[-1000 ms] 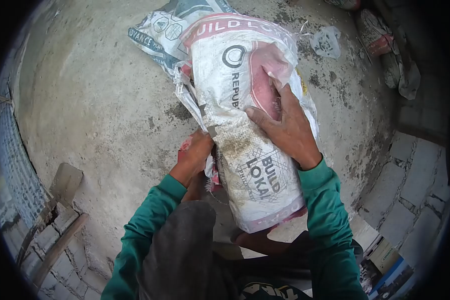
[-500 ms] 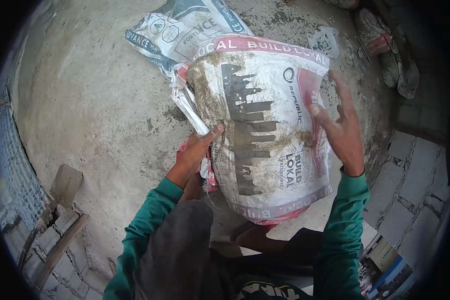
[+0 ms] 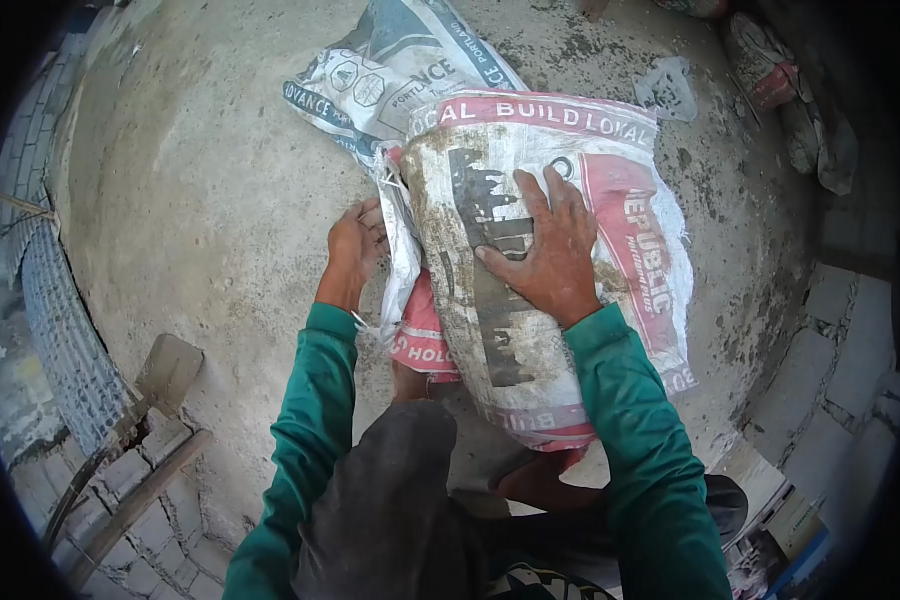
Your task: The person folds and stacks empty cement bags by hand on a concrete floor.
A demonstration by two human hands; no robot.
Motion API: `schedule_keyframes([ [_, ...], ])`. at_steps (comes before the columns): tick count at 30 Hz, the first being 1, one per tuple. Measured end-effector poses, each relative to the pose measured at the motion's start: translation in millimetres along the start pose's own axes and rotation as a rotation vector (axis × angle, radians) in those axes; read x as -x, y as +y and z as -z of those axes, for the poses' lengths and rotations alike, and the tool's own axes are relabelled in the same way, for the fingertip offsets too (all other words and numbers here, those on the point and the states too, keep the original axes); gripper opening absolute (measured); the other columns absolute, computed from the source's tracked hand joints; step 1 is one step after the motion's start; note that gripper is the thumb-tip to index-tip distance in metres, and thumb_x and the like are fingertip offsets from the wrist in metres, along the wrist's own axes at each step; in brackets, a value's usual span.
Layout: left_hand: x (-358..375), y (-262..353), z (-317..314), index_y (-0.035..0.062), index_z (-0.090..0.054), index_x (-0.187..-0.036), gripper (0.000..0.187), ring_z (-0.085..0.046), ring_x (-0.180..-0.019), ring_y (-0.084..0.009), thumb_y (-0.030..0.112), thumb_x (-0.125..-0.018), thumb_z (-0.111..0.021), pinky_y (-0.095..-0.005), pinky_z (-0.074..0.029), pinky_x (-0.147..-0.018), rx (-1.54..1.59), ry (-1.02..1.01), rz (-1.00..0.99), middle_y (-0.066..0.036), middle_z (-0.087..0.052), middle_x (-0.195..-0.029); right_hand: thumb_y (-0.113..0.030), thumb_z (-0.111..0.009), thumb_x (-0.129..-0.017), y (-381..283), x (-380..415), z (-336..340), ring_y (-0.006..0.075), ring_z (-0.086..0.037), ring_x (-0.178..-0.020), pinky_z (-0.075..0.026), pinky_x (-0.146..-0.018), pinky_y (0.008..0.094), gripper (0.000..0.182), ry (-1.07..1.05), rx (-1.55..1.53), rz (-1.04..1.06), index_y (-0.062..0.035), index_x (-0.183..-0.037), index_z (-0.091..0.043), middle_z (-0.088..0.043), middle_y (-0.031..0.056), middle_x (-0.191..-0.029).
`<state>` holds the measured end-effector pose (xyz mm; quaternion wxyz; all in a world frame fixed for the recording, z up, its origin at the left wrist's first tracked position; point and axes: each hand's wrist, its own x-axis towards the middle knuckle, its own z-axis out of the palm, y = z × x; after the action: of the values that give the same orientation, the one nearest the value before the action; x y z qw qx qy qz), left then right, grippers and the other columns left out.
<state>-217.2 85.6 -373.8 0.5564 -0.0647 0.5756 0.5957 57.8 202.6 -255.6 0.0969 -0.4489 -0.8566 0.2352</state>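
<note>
A white and red cement sack [image 3: 625,240] with a dark skyline print and grey dirt stains lies in front of me on the concrete floor. My right hand [image 3: 552,245] rests on its printed face with the fingers spread, holding nothing. At the sack's left edge is my left hand [image 3: 358,245], its fingers curled beside a folded white flap [image 3: 402,245]; whether they grip the flap is hidden. A white and blue sack [image 3: 395,75] lies partly beneath the top of the red one.
A crumpled clear plastic piece [image 3: 668,88] and worn shoes [image 3: 770,75] lie at the upper right. A flat blade [image 3: 170,372] and a wooden bar [image 3: 135,505] are at the lower left. Block masonry [image 3: 835,350] borders the right side.
My right hand has moved left from the sack's right edge onto its face. My left hand has shifted up and left. The sack's right side now lies flatter, showing more red print.
</note>
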Motion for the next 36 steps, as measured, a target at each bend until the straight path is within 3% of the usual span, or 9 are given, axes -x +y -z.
schedule_keyframes([
  [2,-21.7,12.8,8.1,-0.0032,-0.059,-0.129,0.041,-0.071,-0.089,-0.0248,0.027,-0.103,-0.050,-0.0344,-0.057,-0.076,-0.336,-0.084,0.003,-0.015,-0.072,-0.107,-0.051,-0.083,-0.071,0.6,-0.3,-0.5,0.0486,-0.028,-0.145,-0.022,-0.112,0.0688,0.100,0.008,-0.004,0.010,-0.0199,-0.155,-0.039,-0.029,0.0230,-0.160],
  [6,-62.1,38.5,-11.4,-0.0039,-0.067,-0.113,0.024,-0.070,-0.076,-0.0224,0.013,-0.096,-0.062,-0.0313,-0.055,-0.069,-0.807,-0.041,-0.152,-0.013,-0.073,-0.090,-0.049,-0.084,-0.072,-5.3,-0.2,2.9,0.0430,-0.028,-0.146,-0.020,-0.117,0.0607,0.100,-0.011,0.030,-0.004,-0.0153,-0.155,-0.039,-0.031,0.0251,-0.158],
  [8,-69.6,49.3,-33.7,-0.0056,-0.069,-0.102,0.020,-0.069,-0.070,-0.0205,0.009,-0.089,-0.071,-0.0324,-0.054,-0.068,-0.831,0.152,-0.744,-0.013,-0.071,-0.075,-0.049,-0.084,-0.072,-5.6,0.4,2.9,0.0431,-0.028,-0.146,-0.020,-0.117,0.0609,0.100,-0.003,0.036,-0.004,-0.0153,-0.154,-0.040,-0.031,0.0251,-0.158],
  [12,-63.3,70.3,-85.1,-0.0061,-0.069,-0.105,0.023,-0.072,-0.079,-0.0232,0.009,-0.088,-0.071,-0.0356,-0.056,-0.073,-0.955,0.220,-0.833,-0.016,-0.074,-0.090,-0.052,-0.083,-0.072,-0.6,0.5,-2.4,0.0484,-0.027,-0.144,-0.021,-0.112,0.0689,0.099,0.021,0.004,0.011,-0.0199,-0.155,-0.039,-0.029,0.0229,-0.160],
  [14,-76.4,73.1,-97.8,-0.0019,-0.069,-0.111,0.029,-0.073,-0.088,-0.0342,0.005,-0.083,-0.068,-0.0414,-0.056,-0.081,-1.294,0.162,-1.221,-0.021,-0.074,-0.097,-0.052,-0.083,-0.072,-0.1,1.4,-4.3,0.0481,-0.028,-0.144,-0.021,-0.112,0.0691,0.099,0.033,0.004,0.016,-0.0192,-0.155,-0.039,-0.030,0.0230,-0.159],
  [17,-96.4,85.2,-107.1,0.0031,-0.069,-0.112,0.033,-0.068,-0.102,-0.0392,0.015,-0.082,-0.069,-0.0446,-0.054,-0.087,-1.580,0.099,-0.967,-0.021,-0.071,-0.107,-0.052,-0.082,-0.072,-2.4,1.3,-3.6,0.0476,-0.028,-0.144,-0.020,-0.112,0.0693,0.099,0.028,0.015,0.011,-0.0185,-0.155,-0.039,-0.030,0.0230,-0.159],
  [24,-143.0,73.4,-108.8,0.0148,-0.065,-0.123,0.038,-0.065,-0.117,-0.0386,0.032,-0.101,-0.040,-0.0614,-0.046,-0.095,-1.900,0.276,-0.588,-0.014,-0.067,-0.129,-0.049,-0.083,-0.073,-6.4,2.8,-3.5,0.0439,-0.029,-0.144,-0.020,-0.116,0.0628,0.097,0.023,0.047,-0.004,-0.0154,-0.153,-0.041,-0.033,0.0244,-0.158],
  [32,-137.2,61.6,-109.5,0.0132,-0.069,-0.118,0.033,-0.063,-0.119,-0.0330,0.032,-0.098,-0.051,-0.0699,-0.038,-0.095,-1.806,0.510,-0.573,-0.007,-0.072,-0.121,-0.052,-0.082,-0.073,-4.2,2.7,-7.2,0.0482,-0.028,-0.144,-0.020,-0.112,0.0684,0.097,0.056,0.001,0.022,-0.0191,-0.154,-0.040,-0.030,0.0226,-0.159],
  [36,-137.4,57.3,-93.4,0.0086,-0.069,-0.109,0.031,-0.067,-0.109,-0.0317,0.034,-0.096,-0.056,-0.0577,-0.046,-0.090,-1.602,0.310,-0.799,-0.010,-0.072,-0.117,-0.048,-0.083,-0.073,-7.5,1.8,-2.9,0.0431,-0.031,-0.144,-0.022,-0.116,0.0601,0.095,0.046,0.034,0.014,-0.0150,-0.152,-0.042,-0.034,0.0239,-0.157],
])
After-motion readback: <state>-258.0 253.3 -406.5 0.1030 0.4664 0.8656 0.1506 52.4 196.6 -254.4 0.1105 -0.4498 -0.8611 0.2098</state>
